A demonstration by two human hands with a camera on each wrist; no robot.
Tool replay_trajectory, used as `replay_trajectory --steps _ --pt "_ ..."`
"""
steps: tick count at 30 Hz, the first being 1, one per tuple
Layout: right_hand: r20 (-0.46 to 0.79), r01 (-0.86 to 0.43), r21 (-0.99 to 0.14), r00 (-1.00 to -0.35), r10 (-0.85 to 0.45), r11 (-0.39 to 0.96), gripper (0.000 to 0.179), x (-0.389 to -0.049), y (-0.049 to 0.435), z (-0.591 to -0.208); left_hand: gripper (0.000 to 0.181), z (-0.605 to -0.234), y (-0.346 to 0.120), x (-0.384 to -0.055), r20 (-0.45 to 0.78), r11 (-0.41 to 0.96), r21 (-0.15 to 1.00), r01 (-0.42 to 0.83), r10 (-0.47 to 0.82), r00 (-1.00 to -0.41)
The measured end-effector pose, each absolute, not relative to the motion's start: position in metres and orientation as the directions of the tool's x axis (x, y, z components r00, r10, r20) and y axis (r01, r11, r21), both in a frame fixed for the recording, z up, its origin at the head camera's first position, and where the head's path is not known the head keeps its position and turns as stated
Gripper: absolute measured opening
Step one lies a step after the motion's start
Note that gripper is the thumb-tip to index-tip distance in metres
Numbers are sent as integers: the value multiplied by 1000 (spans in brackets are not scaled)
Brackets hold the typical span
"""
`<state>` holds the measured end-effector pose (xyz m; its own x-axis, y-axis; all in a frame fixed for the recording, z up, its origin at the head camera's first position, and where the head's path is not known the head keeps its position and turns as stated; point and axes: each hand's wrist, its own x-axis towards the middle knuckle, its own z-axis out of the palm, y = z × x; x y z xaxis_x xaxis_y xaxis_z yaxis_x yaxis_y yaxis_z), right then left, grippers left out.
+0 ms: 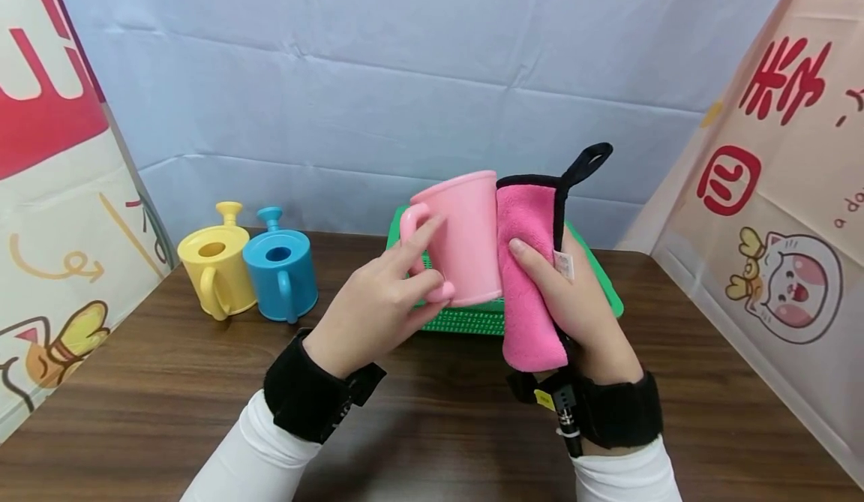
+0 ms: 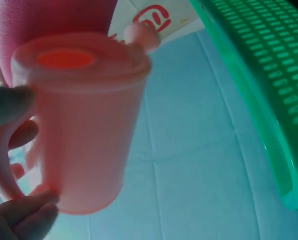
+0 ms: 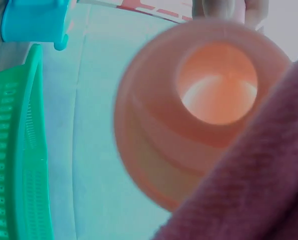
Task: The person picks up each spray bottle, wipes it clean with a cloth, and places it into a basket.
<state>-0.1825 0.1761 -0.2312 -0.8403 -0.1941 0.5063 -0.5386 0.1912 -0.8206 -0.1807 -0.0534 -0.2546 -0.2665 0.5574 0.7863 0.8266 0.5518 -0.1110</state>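
A pink watering can (image 1: 466, 239) is held up in front of me, tilted. My left hand (image 1: 385, 292) grips it by its handle, with one finger stretched along the can's side. The left wrist view shows the round opening in its top and its spout (image 2: 141, 36). My right hand (image 1: 570, 292) holds a folded bright pink cloth (image 1: 529, 277) with black edging and a black hanging loop, thumb across its front. The cloth lies right against the can's side in the head view. In the right wrist view the cloth (image 3: 253, 170) covers part of the can.
Behind both hands a green perforated basket (image 1: 466, 322) stands on the dark wooden table (image 1: 418, 427), partly hidden. To the left are a yellow watering can (image 1: 232, 269) and a blue watering can (image 1: 300, 273), side by side. A pale blue cloth backdrop (image 1: 378, 97) hangs behind the table.
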Motion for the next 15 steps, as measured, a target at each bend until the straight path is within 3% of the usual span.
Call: replay_trajectory --steps 9,15 --pt "553 -577 -794 -816 -170 188 35 -177 172 -231 21 -250 -55 -177 789 538 -139 831 567 -235" --pt "621 -628 -699 -770 -145 341 41 -168 169 -226 19 -247 -47 -167 769 529 -209 822 608 -196"
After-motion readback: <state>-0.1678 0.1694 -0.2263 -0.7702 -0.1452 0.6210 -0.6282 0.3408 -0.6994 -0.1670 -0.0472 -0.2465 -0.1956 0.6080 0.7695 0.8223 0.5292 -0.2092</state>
